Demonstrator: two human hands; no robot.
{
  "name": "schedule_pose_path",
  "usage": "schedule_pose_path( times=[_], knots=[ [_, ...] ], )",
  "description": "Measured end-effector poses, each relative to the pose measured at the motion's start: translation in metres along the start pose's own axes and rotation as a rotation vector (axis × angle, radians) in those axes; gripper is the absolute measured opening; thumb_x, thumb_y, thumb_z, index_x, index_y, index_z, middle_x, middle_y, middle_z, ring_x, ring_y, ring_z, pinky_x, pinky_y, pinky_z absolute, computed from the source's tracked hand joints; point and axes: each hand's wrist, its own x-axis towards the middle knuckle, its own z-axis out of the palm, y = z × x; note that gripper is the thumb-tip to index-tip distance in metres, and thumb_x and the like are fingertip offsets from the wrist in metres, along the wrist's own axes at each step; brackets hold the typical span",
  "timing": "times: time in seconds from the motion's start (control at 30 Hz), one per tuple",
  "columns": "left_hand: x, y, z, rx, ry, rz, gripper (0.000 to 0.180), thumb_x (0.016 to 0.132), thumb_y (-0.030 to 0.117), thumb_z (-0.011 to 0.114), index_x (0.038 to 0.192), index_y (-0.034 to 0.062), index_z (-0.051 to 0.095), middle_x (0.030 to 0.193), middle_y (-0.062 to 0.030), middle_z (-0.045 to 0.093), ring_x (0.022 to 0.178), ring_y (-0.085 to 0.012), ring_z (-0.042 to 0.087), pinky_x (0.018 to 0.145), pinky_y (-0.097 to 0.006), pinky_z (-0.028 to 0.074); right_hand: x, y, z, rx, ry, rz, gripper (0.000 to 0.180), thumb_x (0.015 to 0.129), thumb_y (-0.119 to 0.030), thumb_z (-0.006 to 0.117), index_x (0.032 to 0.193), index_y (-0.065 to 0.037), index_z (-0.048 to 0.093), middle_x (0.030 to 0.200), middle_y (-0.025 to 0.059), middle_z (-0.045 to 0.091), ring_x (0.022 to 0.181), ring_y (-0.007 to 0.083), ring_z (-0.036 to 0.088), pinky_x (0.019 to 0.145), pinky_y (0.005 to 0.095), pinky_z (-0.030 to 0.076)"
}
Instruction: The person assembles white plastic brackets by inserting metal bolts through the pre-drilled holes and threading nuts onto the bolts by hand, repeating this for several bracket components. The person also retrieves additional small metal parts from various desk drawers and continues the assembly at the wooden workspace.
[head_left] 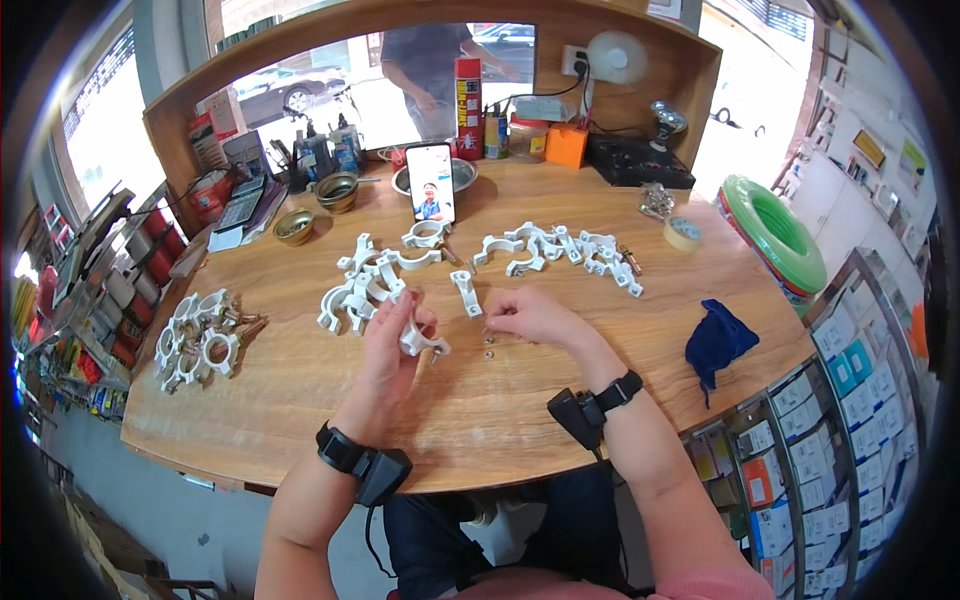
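Beyond hands — clamp heap [362, 285] | phone [431, 182] | blue cloth [718, 343]

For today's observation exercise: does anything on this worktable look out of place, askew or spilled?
Nothing is spilled or damaged. The only oddity is a crumpled blue cloth at the table edge, apart from the white plastic clamps.

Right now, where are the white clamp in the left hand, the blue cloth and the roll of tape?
White clamp [418, 338], head view: curved band below the fingers.
Blue cloth [718, 342], head view: middle of the bundle.
Roll of tape [682, 233], head view: its outer rim.
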Motion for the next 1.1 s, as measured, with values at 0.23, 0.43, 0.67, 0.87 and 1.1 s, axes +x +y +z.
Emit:
schedule_pose_path(
  times=[0.23, 0.43, 0.67, 0.87, 1.1],
  knots=[
    [0.006, 0.000, 0.000, -0.004, 0.054, -0.066, 0.019, 0.086, 0.027, 0.047, 0.095, 0.0093, 0.047, 0.065, 0.0006, 0.054, 0.060, -0.0105, 0.051, 0.054, -0.025, 0.042, -0.006, 0.011, -0.032, -0.079, 0.501, -0.127, 0.023, 0.073, -0.026, 0.058, 0.075, -0.004, 0.061, 0.069, 0.0090, 0.060, 0.066, 0.0187, 0.057, 0.060, 0.0301, 0.044],
    [0.003, 0.002, -0.015, -0.135, 0.103, 0.043, 0.017, 0.086, 0.026, 0.048, 0.091, 0.0099, 0.047, 0.064, -0.0005, 0.053, 0.061, -0.0114, 0.052, 0.054, -0.025, 0.043, -0.057, 0.003, -0.150, 0.571, 0.976, -0.123, 0.032, 0.080, -0.032, 0.053, 0.076, -0.001, 0.060, 0.067, 0.0047, 0.058, 0.053, 0.0089, 0.049, 0.049, 0.0217, 0.040],
    [0.012, -0.002, -0.007, -0.199, 0.075, 0.010, 0.018, 0.086, 0.028, 0.048, 0.090, 0.0105, 0.047, 0.064, 0.0003, 0.052, 0.060, -0.0107, 0.051, 0.057, -0.024, 0.043, -0.129, 0.050, -0.259, 1.030, 1.170, -0.262, 0.042, 0.085, -0.036, 0.045, 0.111, -0.002, 0.044, 0.103, 0.0098, 0.049, 0.085, 0.0177, 0.047, 0.073, 0.0341, 0.042],
    [0.012, -0.002, -0.021, -0.192, 0.048, 0.037, 0.018, 0.086, 0.029, 0.048, 0.089, 0.0111, 0.048, 0.065, 0.0018, 0.050, 0.060, -0.0096, 0.050, 0.058, -0.023, 0.042, -0.154, 0.065, -0.291, 1.024, 1.298, -0.253, 0.060, 0.085, -0.044, 0.038, 0.125, 0.000, 0.029, 0.124, 0.0192, 0.035, 0.113, 0.0279, 0.036, 0.090, 0.0435, 0.032],
    [0.011, -0.003, -0.011, -0.145, 0.104, 0.009, 0.017, 0.086, 0.030, 0.047, 0.088, 0.0129, 0.048, 0.060, 0.0039, 0.045, 0.056, -0.0083, 0.045, 0.056, -0.023, 0.039, -0.182, 0.089, -0.309, 1.062, 1.410, -0.154, 0.060, 0.086, -0.045, 0.034, 0.126, -0.002, 0.027, 0.125, 0.0183, 0.034, 0.115, 0.0272, 0.034, 0.092, 0.0496, 0.028]
  ],
)
